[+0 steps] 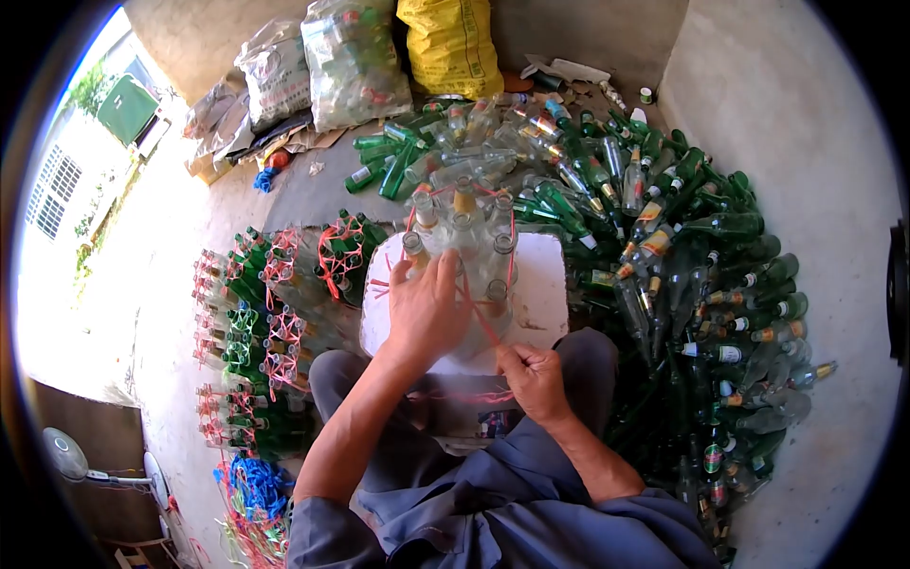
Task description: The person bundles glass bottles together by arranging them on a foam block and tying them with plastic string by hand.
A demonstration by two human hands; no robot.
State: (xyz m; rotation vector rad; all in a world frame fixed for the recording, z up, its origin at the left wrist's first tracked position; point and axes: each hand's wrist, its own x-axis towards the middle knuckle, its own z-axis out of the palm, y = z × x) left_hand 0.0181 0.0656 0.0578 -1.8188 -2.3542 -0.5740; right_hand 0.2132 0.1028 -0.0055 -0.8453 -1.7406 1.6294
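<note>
Several clear glass bottles stand upright in a tight cluster on a white board between my knees. Pink plastic string runs around their necks. My left hand is at the near left side of the cluster, its fingers bent and pressed together against the bottle necks; what lies under the fingertips is hidden. My right hand is closed in a pinch at the board's near edge. It grips a length of pink string that stretches taut up to the bottles.
Bundles of tied bottles stand to the left, with blue string below them. A large heap of loose green and clear bottles spreads behind and right, up to the wall. Filled sacks stand at the back.
</note>
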